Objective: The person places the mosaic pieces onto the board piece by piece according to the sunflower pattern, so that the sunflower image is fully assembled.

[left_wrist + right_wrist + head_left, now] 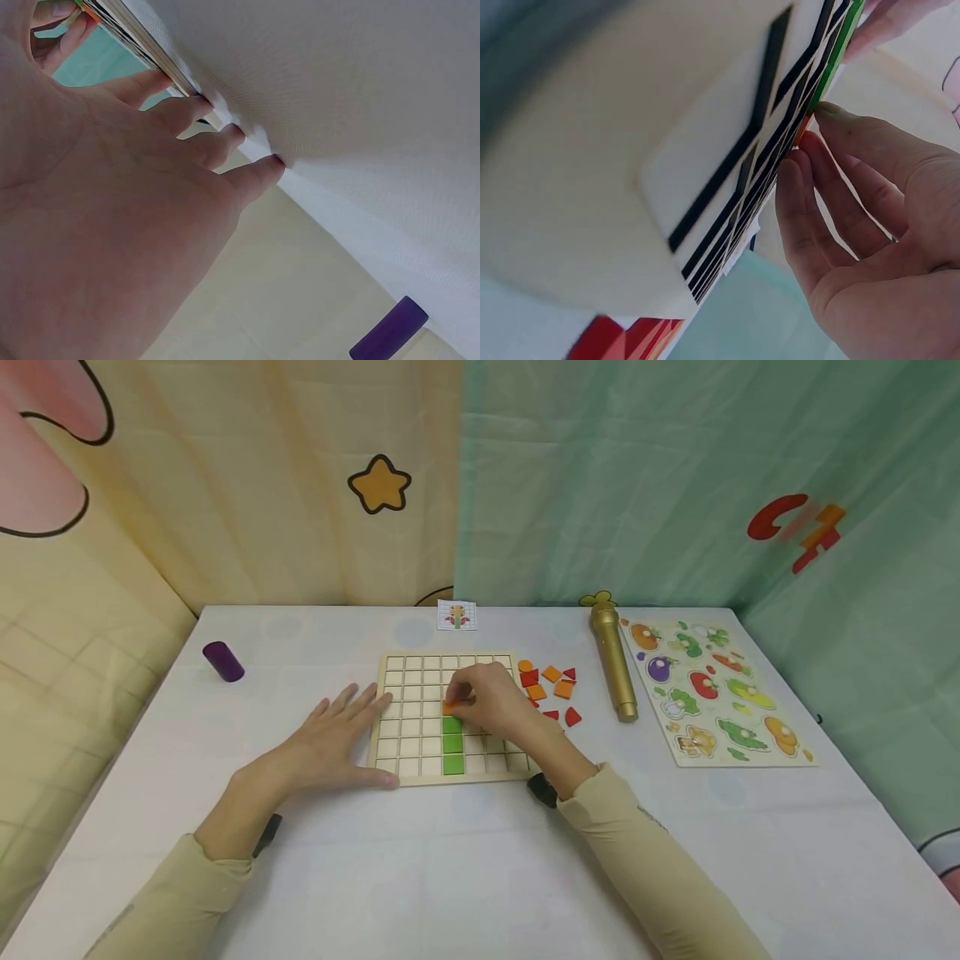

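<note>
A wooden grid board (411, 747) lies on the white table with one column of several green square tiles (453, 744). My right hand (491, 700) pinches a small orange tile (448, 707) at the square just above the green ones. In the right wrist view, thumb and fingertips meet at the board surface, with only a sliver of orange tile (802, 129) showing. Spread flat, my left hand (322, 747) rests along the board's left edge, index finger and thumb touching the frame. The left wrist view shows its fingertips (274, 161) down on the cloth and board side.
Loose orange and red pieces (563, 689) lie right of the board. Beyond them are a gold tube (614, 664) and a vegetable puzzle board (712, 693). A small pattern card (457, 616) stands behind the grid. At the far left is a purple cylinder (223, 661).
</note>
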Tool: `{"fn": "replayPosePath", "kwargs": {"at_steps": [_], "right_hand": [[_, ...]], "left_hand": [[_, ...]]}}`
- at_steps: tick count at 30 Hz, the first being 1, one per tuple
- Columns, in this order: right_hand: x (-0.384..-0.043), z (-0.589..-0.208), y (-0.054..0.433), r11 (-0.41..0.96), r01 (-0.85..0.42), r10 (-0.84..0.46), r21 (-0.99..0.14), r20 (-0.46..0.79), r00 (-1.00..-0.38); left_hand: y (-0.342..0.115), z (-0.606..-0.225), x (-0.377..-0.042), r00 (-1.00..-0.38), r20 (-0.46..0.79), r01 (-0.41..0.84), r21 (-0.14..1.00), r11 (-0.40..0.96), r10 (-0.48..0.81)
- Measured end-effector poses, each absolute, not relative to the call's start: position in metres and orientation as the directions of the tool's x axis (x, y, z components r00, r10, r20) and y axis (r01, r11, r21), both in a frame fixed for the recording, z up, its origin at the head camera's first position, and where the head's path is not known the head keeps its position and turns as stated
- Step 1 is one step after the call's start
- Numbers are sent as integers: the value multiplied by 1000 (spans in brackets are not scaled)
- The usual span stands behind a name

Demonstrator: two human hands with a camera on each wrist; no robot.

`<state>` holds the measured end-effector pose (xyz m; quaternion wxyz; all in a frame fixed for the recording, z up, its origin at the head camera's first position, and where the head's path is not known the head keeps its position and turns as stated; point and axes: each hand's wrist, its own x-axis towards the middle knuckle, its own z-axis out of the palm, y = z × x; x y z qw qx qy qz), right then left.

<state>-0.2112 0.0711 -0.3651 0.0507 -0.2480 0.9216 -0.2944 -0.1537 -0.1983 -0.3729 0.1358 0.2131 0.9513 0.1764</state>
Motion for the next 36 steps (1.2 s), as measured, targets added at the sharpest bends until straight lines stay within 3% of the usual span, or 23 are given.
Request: {"fn": "replayPosePath", "kwargs": {"at_steps": [14, 22, 36], "right_hand": [[-219, -348, 128, 715, -346, -385, -608, 71, -920], [-228, -345, 166, 774, -239, -294, -586, 1, -956], [-227, -355, 161, 855, -21, -81, -518, -94, -992]], "left_hand": [[-196, -374, -155, -874, -194, 354, 375, 857, 446], [-197, -372, -155, -870, -193, 361, 377, 853, 453], [-198, -373, -156, -870, -181, 369, 378, 849, 458]]}}
